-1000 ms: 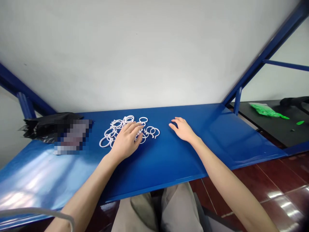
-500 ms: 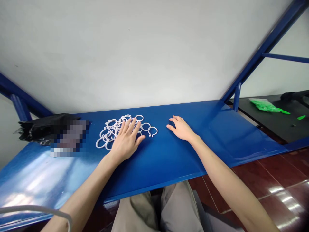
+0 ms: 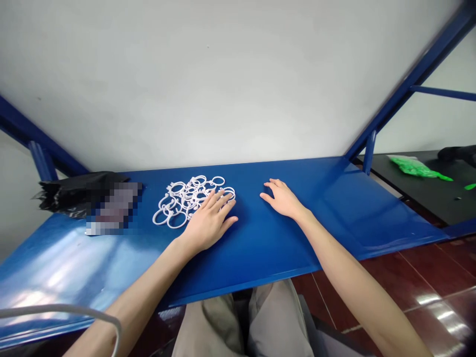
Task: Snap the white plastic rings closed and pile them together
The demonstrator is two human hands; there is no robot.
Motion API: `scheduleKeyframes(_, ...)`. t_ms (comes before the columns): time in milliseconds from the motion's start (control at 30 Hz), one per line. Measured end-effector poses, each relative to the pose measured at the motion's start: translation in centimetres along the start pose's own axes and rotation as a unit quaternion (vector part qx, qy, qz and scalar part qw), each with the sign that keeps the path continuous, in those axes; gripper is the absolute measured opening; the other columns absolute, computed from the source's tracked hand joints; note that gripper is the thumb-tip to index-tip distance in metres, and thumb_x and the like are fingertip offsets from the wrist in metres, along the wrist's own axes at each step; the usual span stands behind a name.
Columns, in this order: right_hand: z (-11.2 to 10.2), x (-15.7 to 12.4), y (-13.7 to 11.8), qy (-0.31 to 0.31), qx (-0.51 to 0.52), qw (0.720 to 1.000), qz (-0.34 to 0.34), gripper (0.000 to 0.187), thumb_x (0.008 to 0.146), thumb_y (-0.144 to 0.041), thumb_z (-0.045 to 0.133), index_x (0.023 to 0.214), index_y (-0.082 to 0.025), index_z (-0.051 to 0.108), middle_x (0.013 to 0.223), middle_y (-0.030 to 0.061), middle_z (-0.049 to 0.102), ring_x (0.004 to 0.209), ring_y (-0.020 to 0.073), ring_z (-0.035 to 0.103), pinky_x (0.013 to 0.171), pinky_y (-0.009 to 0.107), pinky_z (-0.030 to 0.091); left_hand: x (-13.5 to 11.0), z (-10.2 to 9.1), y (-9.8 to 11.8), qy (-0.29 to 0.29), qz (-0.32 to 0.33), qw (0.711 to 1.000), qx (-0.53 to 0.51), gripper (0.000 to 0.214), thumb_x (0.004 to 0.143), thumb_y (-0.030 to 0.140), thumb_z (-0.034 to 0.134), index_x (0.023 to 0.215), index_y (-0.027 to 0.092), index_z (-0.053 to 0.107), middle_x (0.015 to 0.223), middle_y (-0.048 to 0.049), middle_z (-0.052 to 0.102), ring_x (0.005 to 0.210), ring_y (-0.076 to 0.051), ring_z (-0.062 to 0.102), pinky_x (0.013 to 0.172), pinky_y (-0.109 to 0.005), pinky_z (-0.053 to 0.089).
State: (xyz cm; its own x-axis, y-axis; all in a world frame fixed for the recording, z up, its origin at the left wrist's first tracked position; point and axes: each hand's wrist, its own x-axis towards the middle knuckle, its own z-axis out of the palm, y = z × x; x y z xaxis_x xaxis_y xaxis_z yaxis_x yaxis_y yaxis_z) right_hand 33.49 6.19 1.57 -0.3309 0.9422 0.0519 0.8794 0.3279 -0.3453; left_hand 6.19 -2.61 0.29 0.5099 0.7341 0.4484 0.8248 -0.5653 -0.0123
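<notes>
A loose pile of white plastic rings (image 3: 177, 219), some with a small clip or hook, lies on the blue table (image 3: 260, 248) left of centre. My left hand (image 3: 210, 220) is over the pile's right side, palm down with fingers spread, and it hides some of the rings. Whether its fingertips press on them I cannot tell. To the right, my right hand (image 3: 281, 198) rests on or just above the bare blue surface. Its fingers are stretched out and hold nothing, apart from the rings.
Black plastic bags (image 3: 74, 191) lie at the table's left, partly blurred out. A white cable (image 3: 63, 308) crosses the lower left. Blue frame bars (image 3: 405, 84) rise at both sides before a pale wall. On a black table at right is a bag of bright green pieces (image 3: 416, 167).
My left hand has shifted right across the pile, and rings at the right edge are now bunched closer under its fingers. My right hand has hardly moved. The view has turned slightly.
</notes>
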Motion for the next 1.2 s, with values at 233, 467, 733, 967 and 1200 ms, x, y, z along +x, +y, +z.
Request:
scheduleKeyframes(233,0.0,0.0,-0.2,-0.002,0.000,1.000,0.003,0.058,0.102,-0.049,0.050,0.148,-0.014,0.053,0.161,0.0185,0.040,0.154,0.0350,0.030,0.125,0.050,0.026,0.3,-1.0,2.1,-0.019,0.088,0.993,-0.077,0.030,0.103,0.035,0.050,0.119,0.019,0.071,0.121,-0.0073,0.074,0.116,-0.025,0.064,0.105,-0.046,0.053)
scheduleKeyframes(467,-0.2,-0.1,0.0,-0.006,0.006,1.000,0.007,0.058,0.102,-0.049,0.050,0.149,-0.016,0.052,0.163,0.0173,0.039,0.155,0.0357,0.028,0.125,0.052,0.026,0.3,-1.0,2.0,-0.022,0.075,0.992,-0.096,0.027,0.102,0.031,0.051,0.118,0.021,0.070,0.120,-0.0067,0.074,0.113,-0.025,0.063,0.101,-0.045,0.053)
scheduleKeyframes(733,1.3,-0.4,-2.3,0.075,-0.003,0.989,-0.125,0.042,0.105,-0.032,0.046,0.143,-0.019,0.057,0.148,0.0135,0.055,0.136,0.0298,0.053,0.116,0.049,0.042,0.5,-1.0,0.5,0.076,-0.051,0.992,-0.084,0.024,0.098,0.017,0.047,0.101,0.021,0.070,0.095,-0.0059,0.075,0.094,-0.024,0.062,0.085,-0.041,0.051)
scheduleKeyframes(967,3.1,-0.2,-5.9,0.054,-0.013,0.955,-0.290,0.025,0.104,-0.025,0.051,0.121,-0.021,0.068,0.137,0.0106,0.063,0.119,0.0271,0.060,0.103,0.046,0.052,0.6,-0.7,-1.2,0.117,-0.144,0.979,-0.088,0.026,0.094,0.009,0.043,0.092,0.021,0.066,0.090,-0.0039,0.075,0.088,-0.024,0.058,0.083,-0.040,0.049)
scheduleKeyframes(1200,2.2,-1.4,-6.0,0.059,0.155,0.943,-0.289,0.013,0.105,-0.026,0.051,0.104,-0.021,0.063,0.108,0.0071,0.069,0.101,0.0204,0.064,0.091,0.035,0.053,0.6,-1.3,0.0,0.113,-0.071,0.986,-0.103,0.020,0.100,0.022,0.049,0.111,0.021,0.066,0.109,-0.0074,0.072,0.102,-0.024,0.060,0.092,-0.041,0.051)
